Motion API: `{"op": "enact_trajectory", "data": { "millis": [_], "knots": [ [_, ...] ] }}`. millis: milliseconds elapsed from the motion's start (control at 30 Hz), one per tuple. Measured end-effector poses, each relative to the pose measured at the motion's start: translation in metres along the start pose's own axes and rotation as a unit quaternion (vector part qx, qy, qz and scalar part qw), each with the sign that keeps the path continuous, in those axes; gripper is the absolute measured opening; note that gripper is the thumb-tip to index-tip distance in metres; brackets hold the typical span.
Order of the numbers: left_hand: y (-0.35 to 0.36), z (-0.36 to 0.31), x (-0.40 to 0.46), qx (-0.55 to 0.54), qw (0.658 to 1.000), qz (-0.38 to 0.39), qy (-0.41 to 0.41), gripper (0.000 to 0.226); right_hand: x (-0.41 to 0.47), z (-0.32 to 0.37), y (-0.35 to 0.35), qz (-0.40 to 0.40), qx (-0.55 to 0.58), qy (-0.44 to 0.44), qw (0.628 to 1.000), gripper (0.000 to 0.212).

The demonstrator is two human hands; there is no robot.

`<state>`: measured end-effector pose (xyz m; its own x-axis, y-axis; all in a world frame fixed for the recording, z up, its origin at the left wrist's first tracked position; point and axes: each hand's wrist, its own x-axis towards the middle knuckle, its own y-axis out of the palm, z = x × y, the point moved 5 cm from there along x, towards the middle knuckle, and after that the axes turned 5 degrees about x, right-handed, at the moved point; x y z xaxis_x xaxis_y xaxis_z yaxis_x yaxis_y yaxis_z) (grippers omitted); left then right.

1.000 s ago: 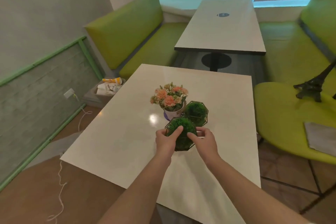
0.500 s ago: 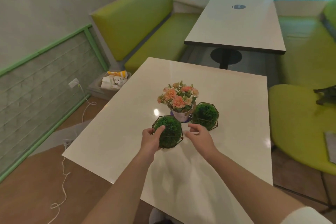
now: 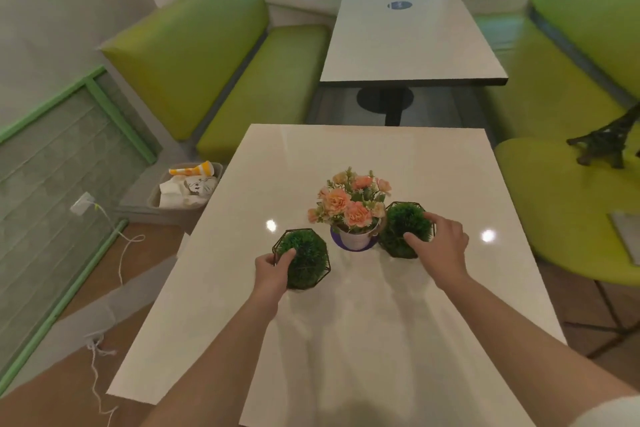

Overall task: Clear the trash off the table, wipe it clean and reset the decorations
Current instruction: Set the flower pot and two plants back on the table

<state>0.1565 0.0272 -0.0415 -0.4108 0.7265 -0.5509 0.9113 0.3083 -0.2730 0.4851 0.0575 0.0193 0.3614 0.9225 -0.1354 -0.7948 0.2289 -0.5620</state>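
On the glossy white table [image 3: 346, 340] a small white pot of orange flowers [image 3: 353, 208] stands in the middle. Left of it sits a green moss ball in a black wire frame [image 3: 306, 258], and my left hand [image 3: 272, 269] grips its left side. A second framed moss ball [image 3: 403, 229] sits right of the pot, with my right hand [image 3: 440, 246] wrapped over its right side, thumb on the front. Both moss balls rest on the tabletop.
A grey bin [image 3: 185, 192] filled with paper trash stands on the floor left of the table. A green chair [image 3: 568, 211] at the right carries a dark Eiffel Tower model [image 3: 609, 139] and a grey cloth [image 3: 627, 236]. Green benches and a second table [image 3: 408, 35] lie beyond.
The near moss ball has slid left, away from the pot, in my left hand. My right hand let go of it and moved right onto the other moss ball.
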Motion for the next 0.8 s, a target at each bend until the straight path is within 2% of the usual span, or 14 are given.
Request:
{"op": "enact_trajectory", "data": {
  "millis": [300,600,800],
  "knots": [
    [0.0,-0.025,0.04,0.003,0.998,0.06,0.024,0.041,0.006,-0.011,0.026,-0.019,0.021,0.043,0.999,0.076],
    [0.017,-0.039,0.077,0.05,0.996,0.066,0.037,0.043,0.011,-0.019,0.026,-0.057,0.03,0.071,0.995,0.06],
    [0.027,-0.048,0.09,0.04,0.996,0.068,0.044,0.039,0.021,-0.021,0.026,-0.074,0.038,0.098,0.992,0.072]
  ]
}}
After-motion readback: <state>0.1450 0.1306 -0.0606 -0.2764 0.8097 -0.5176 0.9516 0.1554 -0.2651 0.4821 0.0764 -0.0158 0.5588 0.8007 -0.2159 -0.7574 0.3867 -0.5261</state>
